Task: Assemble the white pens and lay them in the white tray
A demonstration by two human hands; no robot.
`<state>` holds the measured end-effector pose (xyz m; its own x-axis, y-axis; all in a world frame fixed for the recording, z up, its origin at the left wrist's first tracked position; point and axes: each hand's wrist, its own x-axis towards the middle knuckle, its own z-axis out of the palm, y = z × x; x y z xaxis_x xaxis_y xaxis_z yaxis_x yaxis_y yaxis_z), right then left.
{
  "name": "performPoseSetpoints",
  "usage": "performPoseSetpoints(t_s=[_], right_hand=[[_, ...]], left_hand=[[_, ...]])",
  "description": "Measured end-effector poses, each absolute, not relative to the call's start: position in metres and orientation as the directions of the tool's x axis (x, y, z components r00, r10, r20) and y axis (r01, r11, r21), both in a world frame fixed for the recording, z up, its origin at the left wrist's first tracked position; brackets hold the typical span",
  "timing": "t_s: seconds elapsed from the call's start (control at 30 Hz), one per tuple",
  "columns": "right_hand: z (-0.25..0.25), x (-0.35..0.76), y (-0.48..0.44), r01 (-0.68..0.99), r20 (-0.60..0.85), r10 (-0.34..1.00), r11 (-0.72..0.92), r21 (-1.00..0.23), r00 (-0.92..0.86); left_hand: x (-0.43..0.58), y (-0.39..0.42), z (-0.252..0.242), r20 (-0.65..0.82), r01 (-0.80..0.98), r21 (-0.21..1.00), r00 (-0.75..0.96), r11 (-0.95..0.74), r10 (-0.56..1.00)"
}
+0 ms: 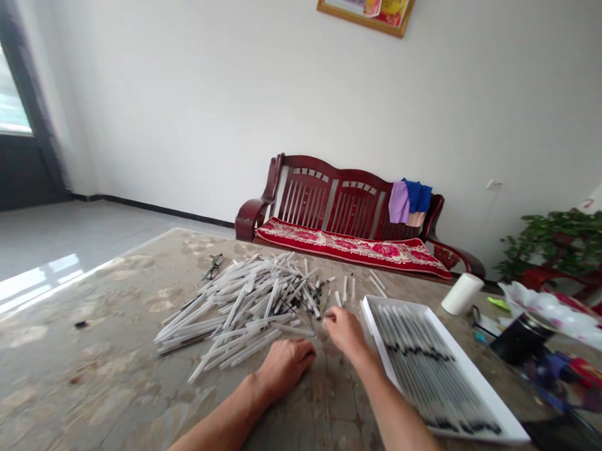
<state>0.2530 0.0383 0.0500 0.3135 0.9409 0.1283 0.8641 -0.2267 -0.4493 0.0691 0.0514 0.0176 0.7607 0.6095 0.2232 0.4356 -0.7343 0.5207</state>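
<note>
A heap of thin white plastic tubes with dark tips, probably pen refills (239, 313), lies loosely on the stone-patterned tabletop (103, 364). My left hand (286, 367) rests on the table at the heap's near edge, its fingers curled and its contents hidden. My right hand (345, 332) is pinched at the heap's right edge, but I cannot tell whether it holds a tube. To its right stands a white tray (385, 361) holding refills (429, 366) laid side by side. Several loose tubes (345, 290) lie beyond my right hand.
Black-framed glasses (212, 267) lie behind the heap. A white roll (462, 293), a black cup (522, 339) and assorted clutter sit right of the tray. Beyond the table's far edge stand a dark red wooden bench (350, 210) and a potted plant (561, 243).
</note>
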Motion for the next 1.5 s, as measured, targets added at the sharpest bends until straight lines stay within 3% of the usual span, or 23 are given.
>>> performPoseSetpoints(t_s=[0.27, 0.4, 0.6, 0.73, 0.83, 0.93, 1.0, 1.07, 1.17, 1.3, 1.5], right_hand=[[0.030, 0.232, 0.080, 0.878, 0.114, 0.886, -0.415, -0.239, 0.450], [0.033, 0.239, 0.073, 0.875, 0.101, 0.883, -0.427, -0.229, 0.457], [0.030, 0.241, 0.035, 0.838, 0.217, 0.857, -0.352, -0.417, 0.468], [0.024, 0.215, 0.010, 0.870, 0.470, 0.811, -0.093, -0.485, 0.348], [0.021, 0.191, 0.002, 0.861, 0.570, 0.789, 0.108, -0.496, 0.230], [0.019, 0.181, 0.001, 0.753, 0.564, 0.805, 0.252, -0.608, 0.185], [0.017, 0.185, 0.005, 0.616, 0.505, 0.814, 0.245, -0.749, 0.289], [0.014, 0.197, 0.011, 0.470, 0.402, 0.784, 0.162, -0.868, 0.472], [0.009, 0.218, 0.020, 0.329, 0.260, 0.725, 0.049, -0.943, 0.638], [0.008, 0.230, 0.023, 0.265, 0.163, 0.779, -0.005, -0.964, 0.605], [0.016, 0.228, 0.021, 0.128, 0.062, 0.835, -0.011, -0.992, 0.547]], left_hand=[[0.070, 0.058, 0.016, 0.181, 0.519, 0.520, 0.709, -0.678, 0.682], [0.069, 0.059, 0.017, 0.164, 0.532, 0.542, 0.692, -0.650, 0.703], [0.070, 0.064, 0.012, 0.296, 0.537, 0.581, 0.561, -0.612, 0.773], [0.074, 0.066, 0.008, 0.388, 0.507, 0.576, 0.522, -0.642, 0.760], [0.073, 0.067, 0.006, 0.431, 0.443, 0.608, 0.513, -0.659, 0.742], [0.071, 0.069, 0.006, 0.493, 0.325, 0.682, 0.458, -0.656, 0.740], [0.070, 0.072, 0.006, 0.515, 0.230, 0.766, 0.340, -0.600, 0.787], [0.071, 0.075, 0.006, 0.451, 0.085, 0.877, 0.198, -0.473, 0.870], [0.076, 0.079, 0.008, 0.196, -0.235, 0.958, 0.115, -0.165, 0.974], [0.078, 0.080, 0.014, -0.068, -0.547, 0.824, 0.166, 0.149, 0.984], [0.077, 0.075, 0.022, -0.143, -0.618, 0.732, 0.273, 0.287, 0.951]])
